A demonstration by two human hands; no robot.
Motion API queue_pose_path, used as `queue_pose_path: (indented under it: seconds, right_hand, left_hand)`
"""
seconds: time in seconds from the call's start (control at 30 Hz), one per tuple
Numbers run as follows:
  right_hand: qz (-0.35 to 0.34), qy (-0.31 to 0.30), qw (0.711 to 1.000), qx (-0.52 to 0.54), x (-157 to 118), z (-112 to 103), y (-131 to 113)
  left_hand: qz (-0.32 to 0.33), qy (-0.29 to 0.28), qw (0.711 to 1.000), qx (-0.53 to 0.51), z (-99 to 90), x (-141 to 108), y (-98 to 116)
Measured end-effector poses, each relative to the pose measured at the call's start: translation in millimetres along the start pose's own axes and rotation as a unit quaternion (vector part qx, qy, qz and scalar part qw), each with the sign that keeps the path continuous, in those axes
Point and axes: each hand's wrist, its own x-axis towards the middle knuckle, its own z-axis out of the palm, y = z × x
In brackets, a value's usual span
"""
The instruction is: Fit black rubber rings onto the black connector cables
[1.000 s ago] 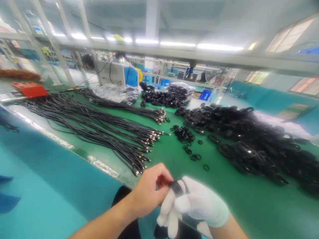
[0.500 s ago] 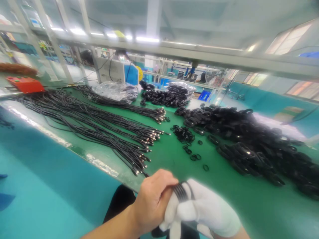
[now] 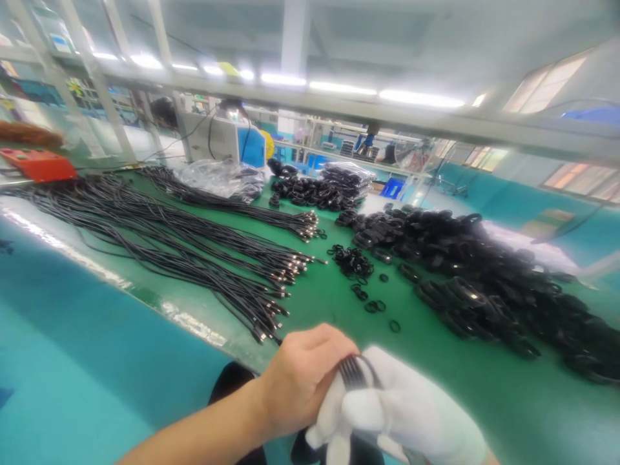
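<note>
At the table's near edge, my bare left hand [image 3: 307, 374] is closed, its thumb and fingers pressed on a coiled black cable [image 3: 353, 373]. My right hand [image 3: 402, 410], in a white glove, is wrapped round the same coil. Several parallel turns show between the two hands, and one loop stands a little apart from the rest. The lower part of the coil is hidden by the gloved fingers. Just beyond my left hand lie long straight black cables [image 3: 194, 248] with metal plugs facing right.
A heap of coiled black cables [image 3: 465, 258] covers the right side of the green table [image 3: 324, 310]. Small black rings [image 3: 352, 261] lie mid-table. Behind are clear plastic bags [image 3: 213, 177], a grey and blue machine [image 3: 232, 142] and a red box [image 3: 39, 166]. A shelf beam [image 3: 320, 97] crosses above.
My left hand has shifted slightly right along the coil, its thumb further over the turns. The right hand keeps its grip. The whole view has moved a little.
</note>
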Motion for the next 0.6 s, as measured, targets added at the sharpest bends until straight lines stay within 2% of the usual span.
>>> queue_pose_path:
  seconds: [0.13,0.2,0.27,0.37,0.43,0.5,0.6]
  right_hand:
    - [-0.004,0.033,0.999,0.012,-7,9,3]
    - [0.009,0.071,0.997,0.015,-14,9,3]
    - [0.033,0.156,0.987,-0.016,-23,6,3]
    - [0.058,0.321,0.940,-0.099,-41,-4,0]
    - [0.049,0.367,0.920,-0.132,-48,-9,-2]
    - [0.046,0.330,0.929,-0.158,-48,-11,-3]
    - [0.050,0.232,0.954,-0.184,-33,-12,-4]
  left_hand:
    - [0.012,-0.022,0.999,-0.026,-0.4,2,-3]
    - [0.010,-0.025,0.999,-0.035,-0.9,3,-3]
    - [0.000,-0.023,0.999,-0.036,-2.2,5,-2]
    - [-0.022,-0.021,0.999,-0.021,-5.7,8,-2]
    - [-0.037,-0.036,0.999,-0.006,-7.3,9,-3]
    - [-0.044,-0.052,0.998,0.006,-7.4,11,-4]
    - [-0.049,-0.045,0.998,0.009,-5.9,12,-5]
